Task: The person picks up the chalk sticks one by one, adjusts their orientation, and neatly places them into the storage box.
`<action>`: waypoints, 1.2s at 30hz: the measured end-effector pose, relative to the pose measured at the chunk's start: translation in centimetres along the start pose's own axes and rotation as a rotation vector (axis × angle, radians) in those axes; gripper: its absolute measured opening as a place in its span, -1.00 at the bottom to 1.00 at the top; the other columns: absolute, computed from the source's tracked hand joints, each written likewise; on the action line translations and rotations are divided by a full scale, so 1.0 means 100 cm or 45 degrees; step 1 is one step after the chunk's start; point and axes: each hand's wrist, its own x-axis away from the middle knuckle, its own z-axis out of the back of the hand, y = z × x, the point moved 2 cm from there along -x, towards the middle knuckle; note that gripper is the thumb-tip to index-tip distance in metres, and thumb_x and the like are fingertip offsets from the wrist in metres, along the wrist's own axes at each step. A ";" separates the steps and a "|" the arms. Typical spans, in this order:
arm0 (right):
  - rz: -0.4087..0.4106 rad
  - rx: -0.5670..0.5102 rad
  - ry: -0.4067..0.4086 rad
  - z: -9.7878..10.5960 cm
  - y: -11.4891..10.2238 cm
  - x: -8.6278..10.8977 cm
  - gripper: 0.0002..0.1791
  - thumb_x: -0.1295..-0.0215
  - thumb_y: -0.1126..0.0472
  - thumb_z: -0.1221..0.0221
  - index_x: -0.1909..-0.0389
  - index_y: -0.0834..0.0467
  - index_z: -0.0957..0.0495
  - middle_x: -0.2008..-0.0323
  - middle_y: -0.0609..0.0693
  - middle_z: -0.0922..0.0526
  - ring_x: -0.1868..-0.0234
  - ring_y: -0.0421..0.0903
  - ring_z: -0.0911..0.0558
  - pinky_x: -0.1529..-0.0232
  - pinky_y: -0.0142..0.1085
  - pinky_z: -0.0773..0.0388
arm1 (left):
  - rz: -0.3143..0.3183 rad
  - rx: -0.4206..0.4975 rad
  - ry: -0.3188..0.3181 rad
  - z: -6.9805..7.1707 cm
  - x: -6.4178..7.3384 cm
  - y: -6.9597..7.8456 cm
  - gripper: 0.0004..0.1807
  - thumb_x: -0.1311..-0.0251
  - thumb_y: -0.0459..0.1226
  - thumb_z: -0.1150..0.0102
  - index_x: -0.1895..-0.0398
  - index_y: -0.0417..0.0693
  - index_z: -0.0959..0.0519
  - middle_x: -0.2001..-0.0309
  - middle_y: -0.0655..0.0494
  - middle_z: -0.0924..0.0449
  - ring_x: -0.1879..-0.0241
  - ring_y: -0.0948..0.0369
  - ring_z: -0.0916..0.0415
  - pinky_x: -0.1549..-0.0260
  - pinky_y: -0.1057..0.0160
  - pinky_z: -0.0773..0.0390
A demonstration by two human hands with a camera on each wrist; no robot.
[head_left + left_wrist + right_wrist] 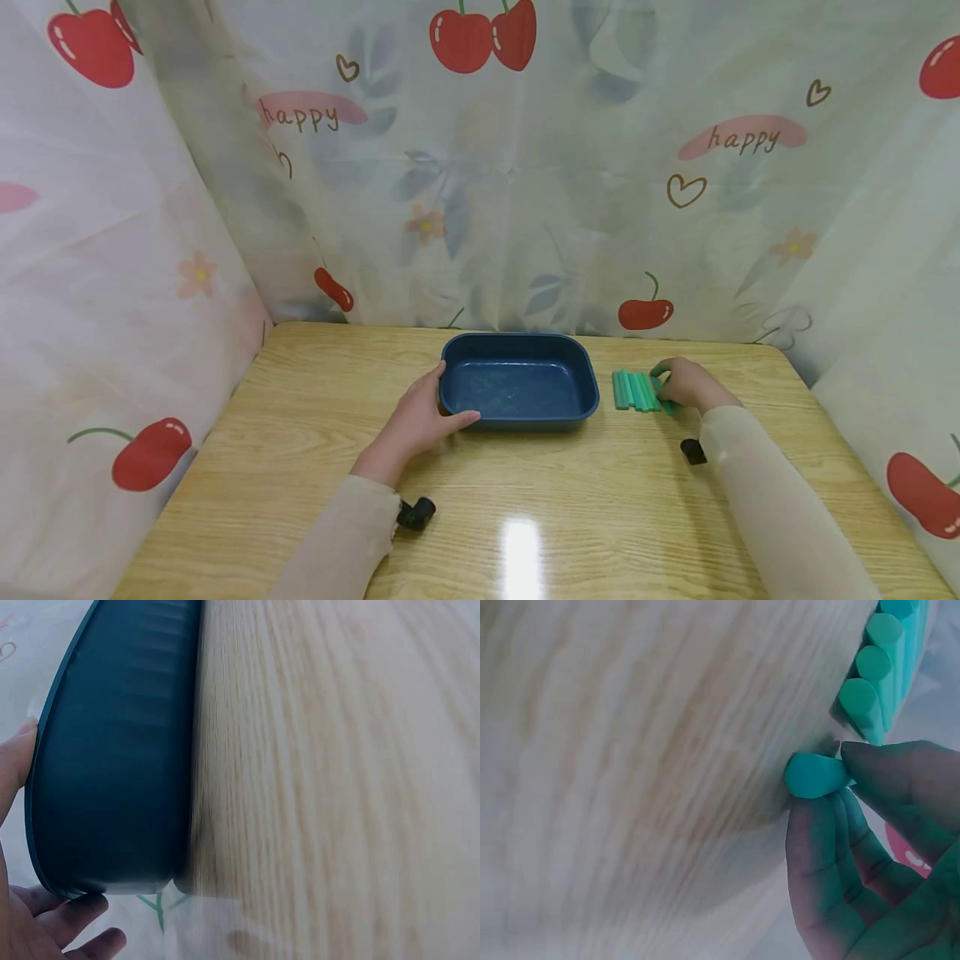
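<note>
A dark blue rectangular tub (517, 424) stands on the table towards its far edge. My left hand (417, 419) holds its near left corner, thumb on the front rim and fingers against the left end. To the right of the tub, several green chalk sticks (632, 390) lie side by side in a row. At the row's right end my right hand (687, 385) pinches one green chalk stick (812, 777) between thumb and fingers. In the right wrist view, that stick is apart from the round ends of the others, close over the table.
The wooden table (525, 492) reaches from the sleeves back to a patterned curtain (510, 192), which also hangs at both sides. Black wrist cameras sit under both forearms, the left one (416, 513) low over the wood.
</note>
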 end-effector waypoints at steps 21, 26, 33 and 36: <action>0.023 -0.433 0.020 0.010 -0.010 0.033 -0.39 -0.30 0.35 -0.17 -0.33 0.48 -0.29 0.12 0.28 -0.54 0.23 0.04 -0.64 0.26 -0.12 -0.69 | -0.001 -0.021 -0.001 -0.001 -0.003 -0.001 0.20 -0.07 0.20 -0.40 -0.63 0.00 0.06 -0.56 -0.06 -0.04 -0.52 -0.06 -0.02 -0.41 -0.15 -0.15; 0.068 -0.530 0.061 0.016 -0.025 0.040 -0.38 -0.33 0.35 -0.16 -0.36 0.46 -0.24 0.07 0.29 -0.49 0.22 0.05 -0.67 0.20 -0.09 -0.69 | -0.007 -0.043 0.009 0.000 -0.003 -0.003 0.20 -0.06 0.22 -0.40 -0.63 0.00 0.05 -0.56 -0.06 -0.06 -0.51 -0.06 -0.02 -0.41 -0.15 -0.15; 0.122 -0.582 0.096 0.023 -0.051 0.048 -0.39 -0.36 0.33 -0.18 -0.37 0.41 -0.25 -0.03 0.36 -0.45 0.14 0.15 -0.67 0.14 -0.11 -0.69 | -0.013 -0.058 0.010 0.000 -0.004 -0.003 0.19 -0.06 0.23 -0.39 -0.63 0.00 0.04 -0.56 -0.05 -0.06 -0.52 -0.07 -0.02 -0.41 -0.17 -0.14; 0.136 -0.628 0.109 0.024 -0.060 0.050 -0.38 -0.38 0.31 -0.18 -0.40 0.39 -0.23 -0.08 0.37 -0.42 0.10 0.16 -0.66 0.11 -0.10 -0.69 | -0.012 -0.058 0.006 0.000 -0.003 -0.002 0.19 -0.07 0.23 -0.39 -0.63 0.00 0.04 -0.56 -0.06 -0.05 -0.52 -0.08 -0.01 -0.41 -0.19 -0.13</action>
